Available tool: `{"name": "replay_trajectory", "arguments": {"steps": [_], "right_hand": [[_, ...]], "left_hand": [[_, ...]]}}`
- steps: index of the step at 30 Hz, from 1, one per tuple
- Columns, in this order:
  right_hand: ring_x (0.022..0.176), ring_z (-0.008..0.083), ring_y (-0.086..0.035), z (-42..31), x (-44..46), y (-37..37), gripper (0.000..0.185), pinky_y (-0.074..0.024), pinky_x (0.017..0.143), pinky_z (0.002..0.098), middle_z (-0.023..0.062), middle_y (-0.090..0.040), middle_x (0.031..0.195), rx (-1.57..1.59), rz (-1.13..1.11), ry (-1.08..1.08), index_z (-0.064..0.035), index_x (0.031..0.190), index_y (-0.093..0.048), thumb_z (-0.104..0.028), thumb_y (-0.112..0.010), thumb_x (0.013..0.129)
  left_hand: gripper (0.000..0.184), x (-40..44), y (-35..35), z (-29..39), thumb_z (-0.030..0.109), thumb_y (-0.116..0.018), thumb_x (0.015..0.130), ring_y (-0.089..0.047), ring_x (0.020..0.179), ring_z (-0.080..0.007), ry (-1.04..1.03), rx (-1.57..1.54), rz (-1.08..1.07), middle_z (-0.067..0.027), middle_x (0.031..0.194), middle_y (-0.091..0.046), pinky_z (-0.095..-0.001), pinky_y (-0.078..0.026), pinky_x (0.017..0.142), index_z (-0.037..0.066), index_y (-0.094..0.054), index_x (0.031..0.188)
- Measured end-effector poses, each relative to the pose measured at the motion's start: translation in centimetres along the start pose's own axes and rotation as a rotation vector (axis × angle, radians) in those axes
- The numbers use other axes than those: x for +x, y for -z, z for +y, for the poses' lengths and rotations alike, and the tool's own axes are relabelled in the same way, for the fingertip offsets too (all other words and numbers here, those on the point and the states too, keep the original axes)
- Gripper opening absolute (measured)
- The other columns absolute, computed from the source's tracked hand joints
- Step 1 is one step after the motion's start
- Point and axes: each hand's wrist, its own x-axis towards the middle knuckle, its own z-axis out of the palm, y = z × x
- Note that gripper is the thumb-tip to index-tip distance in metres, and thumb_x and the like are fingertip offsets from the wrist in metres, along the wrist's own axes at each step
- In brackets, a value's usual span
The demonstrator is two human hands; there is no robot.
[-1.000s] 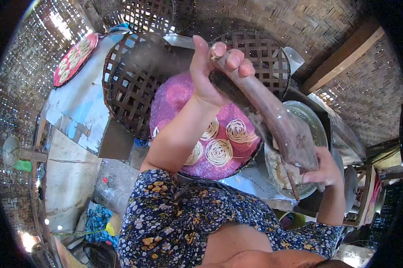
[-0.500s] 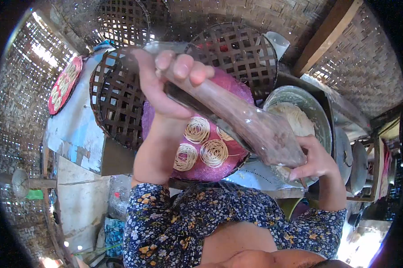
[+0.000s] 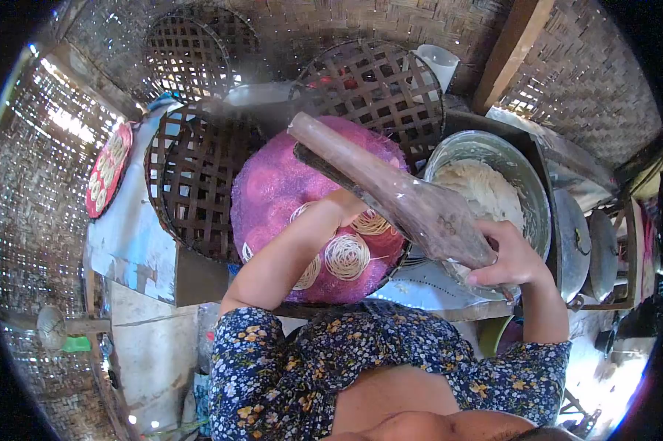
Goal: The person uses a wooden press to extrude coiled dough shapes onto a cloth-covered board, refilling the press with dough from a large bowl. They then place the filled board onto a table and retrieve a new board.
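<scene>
A long wooden tool with two arms slants across the middle, above the tray and the bowl's edge. My right hand grips its wide lower end, fingers and thumb closed on it. My left hand is off the upper handles and mostly hidden behind the tool, over the round tray; its fingers cannot be made out. Pink netting lines the tray, and coiled noodle nests lie on it. At the right, a metal bowl holds pale dough.
Woven baskets stand left of the tray, with another basket behind it. A pink tray of noodle nests is at the far left. A white container stands at the back, and metal lids are at the right.
My left hand has let go of the upper handle and moved down behind the tool. My right hand still holds the lower end. The view has shifted.
</scene>
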Motion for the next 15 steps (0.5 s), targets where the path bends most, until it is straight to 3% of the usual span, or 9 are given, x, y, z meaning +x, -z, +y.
{"name": "replay_trajectory", "arguments": {"steps": [7,10,13,14,15], "right_hand": [[0.091,0.02,-0.057,0.9,0.6,0.1,0.073,-0.0436,0.082,0.0322,0.0153,-0.061,0.098,0.038,0.096,0.0,0.0043,0.112,-0.053,-0.031,-0.078,0.053],[0.092,0.0198,-0.057,1.9,0.8,0.1,0.073,-0.0428,0.083,0.0323,0.014,-0.061,0.099,0.09,0.167,0.013,0.0044,0.111,-0.054,-0.032,-0.078,0.053],[0.093,0.0199,-0.056,2.6,0.5,0.4,0.072,-0.0417,0.084,0.0324,0.0127,-0.06,0.1,0.151,0.21,0.01,0.0049,0.11,-0.054,-0.033,-0.077,0.054],[0.094,0.02,-0.055,2.7,0.5,0.5,0.072,-0.0413,0.085,0.0323,0.0123,-0.06,0.1,0.166,0.219,0.007,0.0051,0.11,-0.055,-0.033,-0.077,0.054],[0.093,0.0198,-0.055,2.6,0.3,0.5,0.071,-0.0412,0.085,0.0322,0.0122,-0.06,0.1,0.181,0.223,0.009,0.0052,0.11,-0.055,-0.033,-0.077,0.054]], "left_hand": [[0.051,-3.4,-4.0,3.3,0.042,-0.042,0.09,-0.04,0.118,-0.0207,-0.077,0.17,0.103,-0.0087,0.127,-0.046,-0.034,-0.029,0.1,0.001,-0.048,0.12],[0.045,-3.7,-4.2,4.4,0.038,-0.038,0.092,-0.039,0.118,-0.0221,-0.091,0.504,0.137,-0.0099,0.131,-0.041,-0.0357,-0.026,0.101,0.005,-0.048,0.121],[0.045,-2.5,-0.4,2.6,0.044,-0.033,0.091,-0.033,0.121,-0.0281,-0.388,1.149,0.055,-0.0133,0.128,-0.044,-0.0402,-0.025,0.099,0.014,-0.057,0.116],[0.044,-3.0,-0.1,2.1,0.046,-0.039,0.088,-0.03,0.12,-0.0347,-0.311,1.257,0.128,-0.0127,0.133,-0.037,-0.0443,-0.025,0.098,0.015,-0.061,0.11],[0.045,-3.8,-0.4,2.2,0.047,-0.04,0.087,-0.03,0.119,-0.0357,-0.346,1.321,0.152,-0.012,0.134,-0.035,-0.0459,-0.025,0.097,0.015,-0.061,0.11]]}}
